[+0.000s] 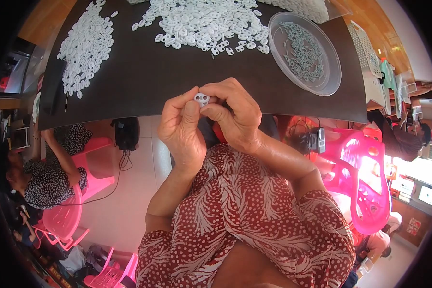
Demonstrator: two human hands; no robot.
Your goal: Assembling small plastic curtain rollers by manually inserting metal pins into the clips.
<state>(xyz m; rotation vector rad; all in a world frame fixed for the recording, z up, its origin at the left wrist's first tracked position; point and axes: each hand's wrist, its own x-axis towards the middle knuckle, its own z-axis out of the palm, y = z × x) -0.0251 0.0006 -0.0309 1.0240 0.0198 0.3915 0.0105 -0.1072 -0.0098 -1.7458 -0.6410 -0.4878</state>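
Just past the near edge of the dark table (144, 86), my two hands meet over a small white plastic piece with dark round holes (201, 99). The thumb and fingers of my left hand (181, 132) pinch it from the left. My right hand (235, 108) is closed on its right side, thumb and curled index finger against it. Whether the right fingers hold something else as well is hidden. A large heap of similar white oval pieces (201, 24) lies ahead of my hands, and a second pile (89, 48) spreads along the table's left side.
At the right of the table stands a round clear plastic tub (329, 79) with many small grey-green screw-like parts (302, 50). A dark flat object (56, 84) sits by the left pile. Pink plastic chairs (369, 192) stand to both sides, and another person (53, 177) sits at the left.
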